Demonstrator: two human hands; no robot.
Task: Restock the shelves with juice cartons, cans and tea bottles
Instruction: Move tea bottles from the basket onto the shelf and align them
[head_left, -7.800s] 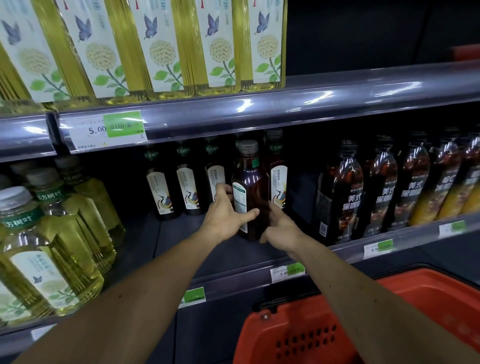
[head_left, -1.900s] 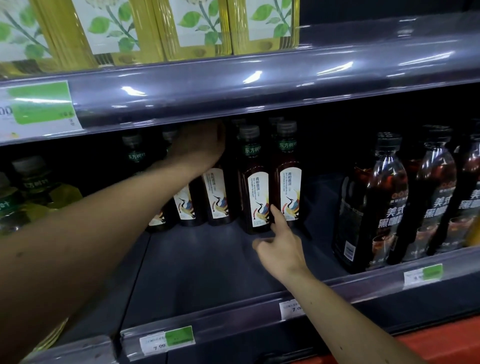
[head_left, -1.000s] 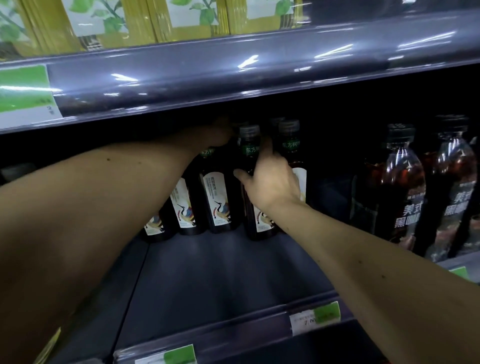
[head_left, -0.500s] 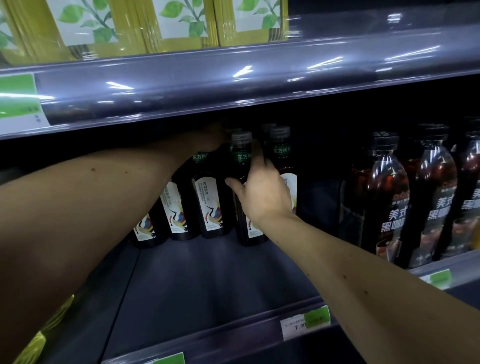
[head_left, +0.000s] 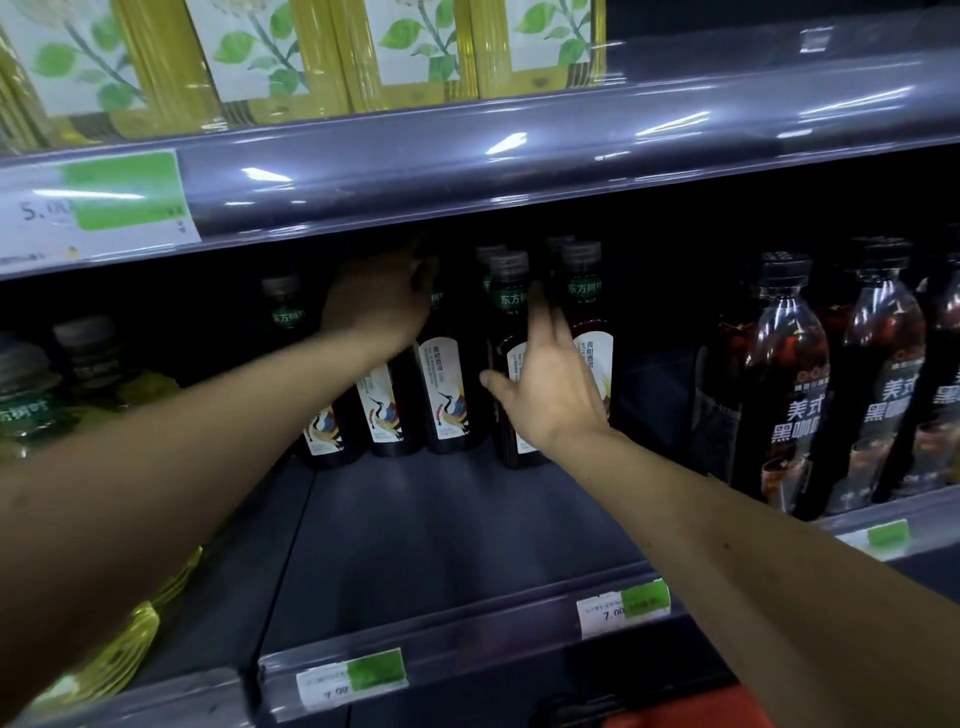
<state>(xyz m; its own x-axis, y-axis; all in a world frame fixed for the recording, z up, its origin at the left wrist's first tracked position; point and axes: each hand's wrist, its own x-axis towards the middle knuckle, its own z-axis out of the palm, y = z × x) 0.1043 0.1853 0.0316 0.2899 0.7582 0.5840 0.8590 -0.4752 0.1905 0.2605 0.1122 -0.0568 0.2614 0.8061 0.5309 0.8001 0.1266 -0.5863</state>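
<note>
i see both arms reaching into the middle shelf (head_left: 441, 530), where a row of dark tea bottles (head_left: 447, 384) stands upright at the back, long axes vertical, caps up, white bird labels facing me. my right hand (head_left: 550, 384) lies against the tea bottle (head_left: 511, 312) second from the right end of that row, fingers straight and spread up along its neck, thumb stretched out to the left across its label; it touches rather than wraps. that bottle stands upright too, close against its right-hand neighbour (head_left: 589, 332), and my hand covers most of both labels. my left hand (head_left: 379, 306) is up in the shadow under the upper shelf edge, over the tops of the bottles to the left; its fingers are lost in the dark, so i cannot tell whether it grips anything. more caps show dimly behind the front row. to the right, apart from the row, stand taller coffee bottles (head_left: 789, 374), upright, partly cut off by the frame. far left, pale yellow bottles (head_left: 78, 384) are blurred and half hidden by my forearm. yellow cartons (head_left: 260, 52) sit on the shelf above, tops cut off. price tags (head_left: 623, 605) run along the rail.
</note>
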